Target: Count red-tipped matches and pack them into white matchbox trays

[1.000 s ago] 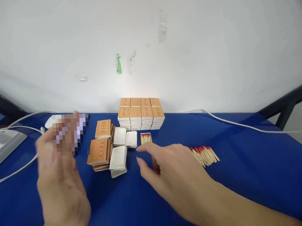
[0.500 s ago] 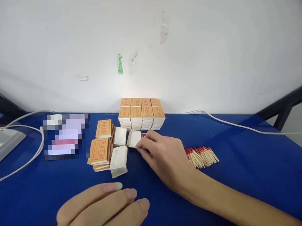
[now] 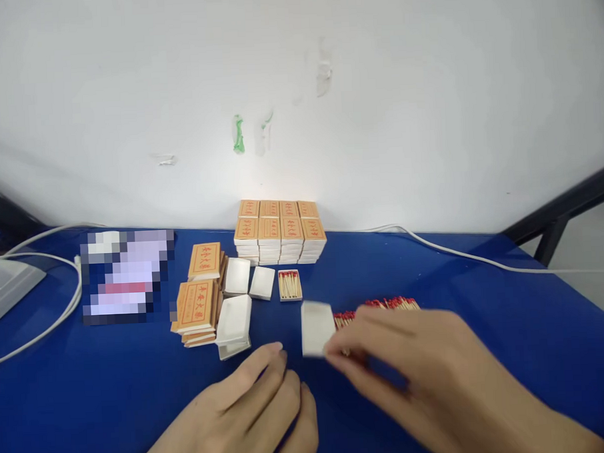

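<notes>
My right hand (image 3: 413, 368) pinches the edge of an empty white matchbox tray (image 3: 316, 329) between thumb and fingers, a little above the table. Just behind that tray and partly hidden by the hand lies a loose pile of red-tipped matches (image 3: 393, 304). My left hand (image 3: 250, 416) hovers near the front with its fingers stretched forward and loosely bent; nothing shows in it and its thumb is hidden. Farther back sits a tray filled with matches (image 3: 290, 285). Beside it to the left is an empty white tray (image 3: 262, 283), and more white trays (image 3: 235, 319) are grouped there.
Orange matchbox sleeves (image 3: 198, 303) are stacked at the left. Rows of stacked matchboxes (image 3: 281, 231) stand against the white wall (image 3: 402, 115). A blurred-out phone-like object (image 3: 134, 270) lies farther left. White cables (image 3: 458, 256) run along the back of the blue table (image 3: 465, 299).
My right hand has moved right and nearer with a white tray, uncovering the tray filled with matches. My left hand has shifted right, closer to the held tray.
</notes>
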Demonstrator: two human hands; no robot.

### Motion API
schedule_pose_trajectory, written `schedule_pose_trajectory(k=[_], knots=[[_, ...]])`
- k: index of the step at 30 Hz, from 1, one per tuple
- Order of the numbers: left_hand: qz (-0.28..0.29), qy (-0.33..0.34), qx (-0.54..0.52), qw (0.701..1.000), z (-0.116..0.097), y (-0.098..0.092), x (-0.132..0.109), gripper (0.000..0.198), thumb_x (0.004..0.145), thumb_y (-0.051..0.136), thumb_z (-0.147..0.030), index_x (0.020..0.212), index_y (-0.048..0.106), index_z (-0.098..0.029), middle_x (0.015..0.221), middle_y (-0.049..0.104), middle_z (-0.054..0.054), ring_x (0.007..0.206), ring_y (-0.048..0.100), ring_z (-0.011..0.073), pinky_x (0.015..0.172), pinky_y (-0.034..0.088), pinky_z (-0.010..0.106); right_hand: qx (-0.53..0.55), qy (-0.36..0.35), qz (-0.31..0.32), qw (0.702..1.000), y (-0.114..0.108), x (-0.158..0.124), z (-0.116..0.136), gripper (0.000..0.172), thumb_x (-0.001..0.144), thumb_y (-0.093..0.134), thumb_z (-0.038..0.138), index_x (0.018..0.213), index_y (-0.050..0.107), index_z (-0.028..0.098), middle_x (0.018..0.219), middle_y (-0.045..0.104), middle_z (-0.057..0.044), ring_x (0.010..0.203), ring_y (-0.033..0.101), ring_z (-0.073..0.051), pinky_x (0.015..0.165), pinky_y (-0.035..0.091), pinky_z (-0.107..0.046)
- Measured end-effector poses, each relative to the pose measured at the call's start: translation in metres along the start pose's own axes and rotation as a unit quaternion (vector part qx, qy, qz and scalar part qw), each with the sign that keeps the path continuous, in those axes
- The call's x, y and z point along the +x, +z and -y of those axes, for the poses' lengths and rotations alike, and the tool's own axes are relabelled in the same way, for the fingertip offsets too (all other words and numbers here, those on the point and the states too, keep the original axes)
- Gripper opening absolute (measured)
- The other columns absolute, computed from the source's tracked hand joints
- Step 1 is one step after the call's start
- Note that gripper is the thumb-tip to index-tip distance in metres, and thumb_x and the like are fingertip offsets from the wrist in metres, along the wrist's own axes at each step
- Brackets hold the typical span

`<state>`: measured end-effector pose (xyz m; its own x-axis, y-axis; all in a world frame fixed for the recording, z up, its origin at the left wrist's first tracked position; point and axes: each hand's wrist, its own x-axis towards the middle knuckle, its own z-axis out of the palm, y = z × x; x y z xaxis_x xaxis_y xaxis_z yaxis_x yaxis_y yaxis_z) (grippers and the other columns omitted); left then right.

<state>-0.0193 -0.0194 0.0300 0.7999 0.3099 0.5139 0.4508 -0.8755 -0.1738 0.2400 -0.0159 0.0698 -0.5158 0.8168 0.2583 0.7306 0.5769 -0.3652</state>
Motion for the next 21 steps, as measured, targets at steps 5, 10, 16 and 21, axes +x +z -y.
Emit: schedule_pose_trajectory(k=[5,10,16,21], knots=[[0.048,0.046,0.049,0.997,0.008,0.003,0.010,0.025,0.094,0.059,-0.014,0.092,0.084,-0.019,0.092,0.087,0.010,0.081,0.087,0.0303,0.101,0.071,0.047,-0.037,-0.092,0.037,0.994,0.040,-0.038,-0.009,0.023,0.111,0.058,0.015,0.106,0.078,0.025,0.074,0.075,0.001,0.062,0.069,-0.014,0.062,0.049,-0.030],[0.063,0.055,0.092,0.992,0.013,0.007,0.012,0.030,0.094,0.054,-0.013,0.089,0.083,-0.017,0.086,0.085,0.011,0.074,0.085,0.0300,0.095,0.072,0.050,-0.023,-0.098,-0.002,0.995,0.062,-0.038,-0.011,0.022,0.109,0.058,0.014,0.102,0.077,0.022,0.072,0.072,0.002,0.059,0.066,-0.014,0.060,0.046,-0.032],[-0.014,-0.088,0.117,0.989,0.002,0.021,-0.005,0.031,0.107,0.053,-0.020,0.096,0.081,-0.011,0.091,0.084,0.010,0.092,0.082,0.0261,0.138,0.036,0.053,-0.053,-0.128,-0.102,0.985,0.078,-0.036,-0.011,0.018,0.113,0.061,0.025,0.101,0.075,0.021,0.064,0.064,0.007,0.050,0.056,-0.013,0.053,0.036,-0.035],[-0.020,-0.090,0.074,0.993,-0.007,0.031,-0.017,0.029,0.109,0.057,-0.022,0.104,0.080,-0.006,0.097,0.082,0.014,0.106,0.076,0.0273,0.140,0.030,0.053,-0.061,-0.128,-0.078,0.987,0.085,-0.043,-0.015,0.015,0.110,0.063,0.014,0.107,0.076,0.021,0.062,0.061,0.008,0.051,0.052,-0.013,0.054,0.032,-0.036]])
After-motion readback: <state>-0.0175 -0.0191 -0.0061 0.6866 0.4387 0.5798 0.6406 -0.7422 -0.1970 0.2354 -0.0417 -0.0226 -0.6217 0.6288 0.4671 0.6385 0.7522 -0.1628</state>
